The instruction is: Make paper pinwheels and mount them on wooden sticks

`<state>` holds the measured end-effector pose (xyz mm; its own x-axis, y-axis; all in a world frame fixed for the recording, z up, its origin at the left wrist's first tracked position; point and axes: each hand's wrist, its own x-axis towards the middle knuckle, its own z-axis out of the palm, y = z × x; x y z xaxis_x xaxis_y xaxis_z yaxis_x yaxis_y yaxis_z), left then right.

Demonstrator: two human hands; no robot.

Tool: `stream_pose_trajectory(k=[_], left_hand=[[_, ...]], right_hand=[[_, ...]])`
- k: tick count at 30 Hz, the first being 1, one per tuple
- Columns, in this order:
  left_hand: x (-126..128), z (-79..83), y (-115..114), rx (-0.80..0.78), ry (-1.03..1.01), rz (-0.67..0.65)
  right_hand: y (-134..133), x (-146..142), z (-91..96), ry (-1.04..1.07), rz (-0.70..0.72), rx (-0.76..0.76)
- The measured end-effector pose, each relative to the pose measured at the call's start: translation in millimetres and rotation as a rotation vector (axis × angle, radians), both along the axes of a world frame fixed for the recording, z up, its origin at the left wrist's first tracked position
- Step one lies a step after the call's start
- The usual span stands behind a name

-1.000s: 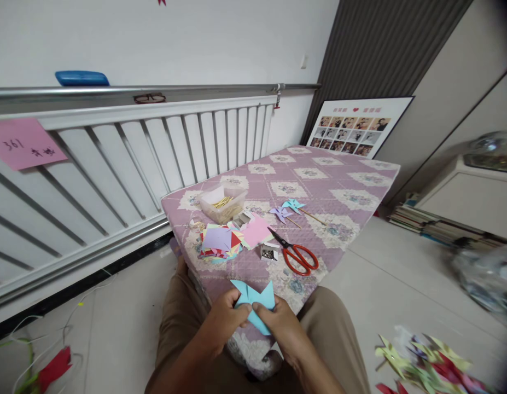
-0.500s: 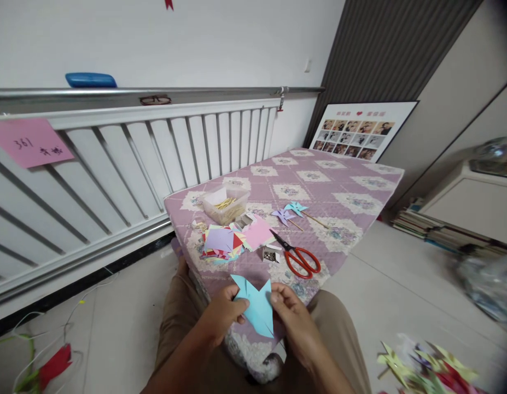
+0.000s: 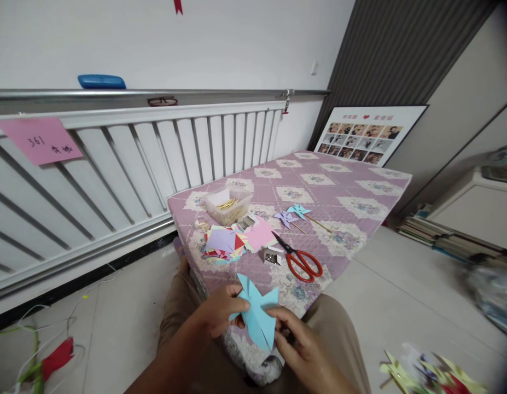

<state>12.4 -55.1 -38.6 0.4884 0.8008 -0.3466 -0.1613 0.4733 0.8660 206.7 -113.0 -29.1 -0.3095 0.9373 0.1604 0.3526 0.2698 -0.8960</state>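
The left hand [image 3: 225, 312] grips the blue paper [image 3: 259, 320] by its left side, thumb pressed on top and fingers underneath. The right hand [image 3: 300, 342] has its fingers half curled at the paper's right edge, the forefinger touching it; I cannot tell whether they pinch it. The paper is above the near end of the bench [image 3: 360, 183], between the person's knees, with pointed corners and a slit toward the lower one.

Beyond it on the bench, a small box [image 3: 273, 256] of metal bits sits just left of the red-handled scissors [image 3: 303, 265]. Farther left lie a stack [image 3: 221, 241] of coloured sheets and a pink sheet [image 3: 260, 234]. Behind them stands a tub [image 3: 243, 208] of sticks [image 3: 228, 204]; to its right lie a lilac pinwheel [image 3: 285, 219] and a blue pinwheel [image 3: 298, 211].
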Motion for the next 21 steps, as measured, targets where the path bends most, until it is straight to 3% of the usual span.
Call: stream_pose_trajectory(k=[11, 21], left_hand=[[4.9, 15.9, -7.7, 0.183, 0.289, -0.082], [9.5, 7.6, -13.3, 0.253, 0.321, -0.036]], right_hand=[[6.8, 4.0, 5.6, 0.075, 0.008, -0.135], [10.8, -12.1, 5.8, -0.063, -0.149, -0.108]])
